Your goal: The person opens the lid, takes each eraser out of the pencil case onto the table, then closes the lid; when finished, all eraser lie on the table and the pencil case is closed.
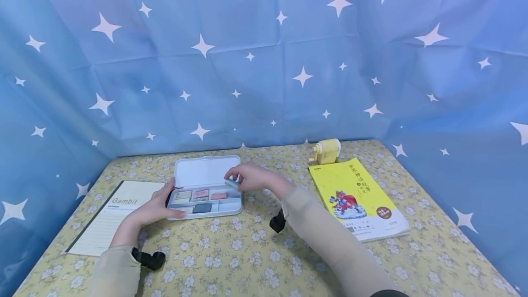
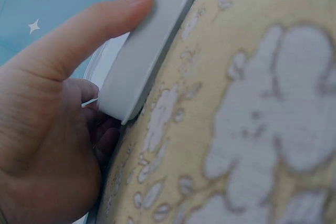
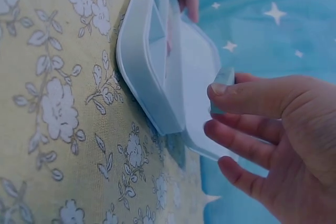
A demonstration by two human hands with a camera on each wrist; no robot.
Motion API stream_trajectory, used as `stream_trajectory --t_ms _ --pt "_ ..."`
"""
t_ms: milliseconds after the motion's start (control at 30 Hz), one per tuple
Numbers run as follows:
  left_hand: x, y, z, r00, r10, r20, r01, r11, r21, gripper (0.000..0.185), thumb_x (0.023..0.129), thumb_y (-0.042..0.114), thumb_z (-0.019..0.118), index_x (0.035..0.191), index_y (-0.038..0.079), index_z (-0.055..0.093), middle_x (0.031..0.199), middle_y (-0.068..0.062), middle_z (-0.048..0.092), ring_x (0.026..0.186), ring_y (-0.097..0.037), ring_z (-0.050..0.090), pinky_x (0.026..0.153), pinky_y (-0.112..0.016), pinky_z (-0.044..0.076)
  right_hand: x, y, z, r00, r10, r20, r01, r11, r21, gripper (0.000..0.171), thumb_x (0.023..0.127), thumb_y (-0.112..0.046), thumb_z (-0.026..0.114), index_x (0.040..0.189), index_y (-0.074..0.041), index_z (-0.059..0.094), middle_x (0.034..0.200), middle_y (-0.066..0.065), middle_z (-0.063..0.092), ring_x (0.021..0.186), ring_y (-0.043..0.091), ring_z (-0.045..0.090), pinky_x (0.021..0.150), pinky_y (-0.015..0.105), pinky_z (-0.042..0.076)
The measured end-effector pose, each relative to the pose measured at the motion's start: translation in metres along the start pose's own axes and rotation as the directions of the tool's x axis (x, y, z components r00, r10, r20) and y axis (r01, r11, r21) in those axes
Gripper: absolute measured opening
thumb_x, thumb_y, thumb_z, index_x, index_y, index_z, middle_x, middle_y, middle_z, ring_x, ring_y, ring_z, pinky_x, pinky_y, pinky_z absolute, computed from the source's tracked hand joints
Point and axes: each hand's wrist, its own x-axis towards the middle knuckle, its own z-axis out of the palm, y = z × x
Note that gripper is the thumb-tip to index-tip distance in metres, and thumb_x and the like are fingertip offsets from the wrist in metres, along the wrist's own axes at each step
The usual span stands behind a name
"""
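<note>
An open white pencil case [image 1: 206,205] lies on the flowered tablecloth, its lid [image 1: 206,172] standing up at the back. Several erasers sit in its compartments: pink [image 1: 201,193], dark grey [image 1: 202,208], cream [image 1: 182,196]. My left hand [image 1: 158,205] grips the case's near left corner [image 2: 137,61], thumb along the front wall. My right hand [image 1: 247,178] pinches a small pale green eraser [image 1: 231,183] between thumb and fingers, hovering over the case's right end [image 3: 152,77]. The same eraser [image 3: 223,85] shows in the right wrist view in front of the lid.
A lined Gambit notebook [image 1: 111,217] lies left of the case. A yellow picture book [image 1: 356,198] lies at the right, with a yellow pencil sharpener [image 1: 327,151] behind it. Blue star-patterned cloth [image 1: 264,58] walls the table on three sides.
</note>
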Motion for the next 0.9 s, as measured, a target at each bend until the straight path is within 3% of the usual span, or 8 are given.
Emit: stream_trajectory --t_ms 467,800,900 --pt "-0.003 0.001 -0.001 1.0 -0.007 0.004 0.007 1.0 -0.004 0.124 0.076 0.038 0.081 0.154 0.006 -0.01 0.155 -0.032 -0.008 0.138 -0.055 -0.006 0.102 -0.073 0.01 -0.033 0.013 0.004 0.996 0.058 -0.066 -0.048 0.989 0.14 0.045 0.088 -0.006 0.071 0.131 -0.011 0.058 0.115 0.003 0.062 0.099 0.016 0.06 0.078 0.028 0.051" --pt "-0.004 0.004 0.0 1.0 -0.001 0.013 0.001 1.0 -0.007 0.123 0.077 0.036 0.081 0.154 0.007 -0.01 0.156 -0.031 -0.007 0.138 -0.055 -0.006 0.101 -0.074 0.011 -0.054 0.022 0.004 0.981 0.124 -0.149 -0.083 0.963 0.255 0.048 0.086 -0.005 0.071 0.131 -0.007 0.054 0.112 0.004 0.061 0.099 0.017 0.06 0.079 0.032 0.051" --pt "-0.002 0.003 0.001 1.0 0.0 0.012 0.0 1.0 -0.004 0.123 0.076 0.036 0.081 0.154 0.006 -0.009 0.155 -0.032 -0.006 0.138 -0.055 -0.005 0.101 -0.074 0.011 -0.058 0.026 0.005 0.976 0.142 -0.167 -0.093 0.958 0.27 0.045 0.086 -0.006 0.071 0.128 -0.01 0.056 0.11 0.003 0.061 0.097 0.016 0.06 0.078 0.033 0.051"
